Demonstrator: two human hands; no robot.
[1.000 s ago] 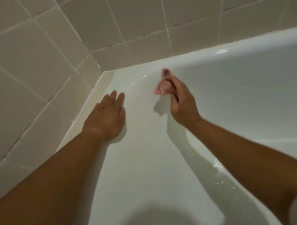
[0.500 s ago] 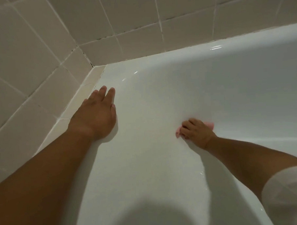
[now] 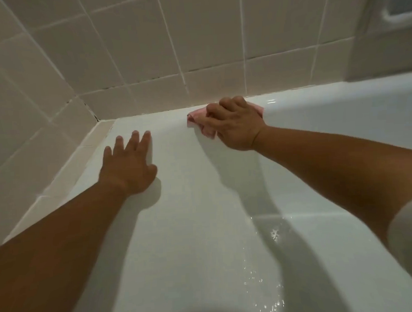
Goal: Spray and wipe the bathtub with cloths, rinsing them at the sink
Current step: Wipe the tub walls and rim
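The white bathtub point(image 3: 191, 227) fills the lower view, its inner wall sloping down toward me. A pink cloth point(image 3: 196, 118) lies bunched against the tub's far rim, just below the tiled wall. My right hand point(image 3: 234, 126) grips the cloth with curled fingers and presses it onto the rim. My left hand point(image 3: 127, 164) rests flat on the tub's end wall near the corner, fingers straight and spread, holding nothing.
Beige wall tiles point(image 3: 148, 52) meet in a corner at the left. A white moulded ledge point(image 3: 383, 30) juts out of the wall at the upper right. Water drops point(image 3: 265, 283) glisten on the tub's lower slope.
My right hand has carried the pink cloth from low on the tub's inner wall up to the far rim. The left hand stays planted near the corner.
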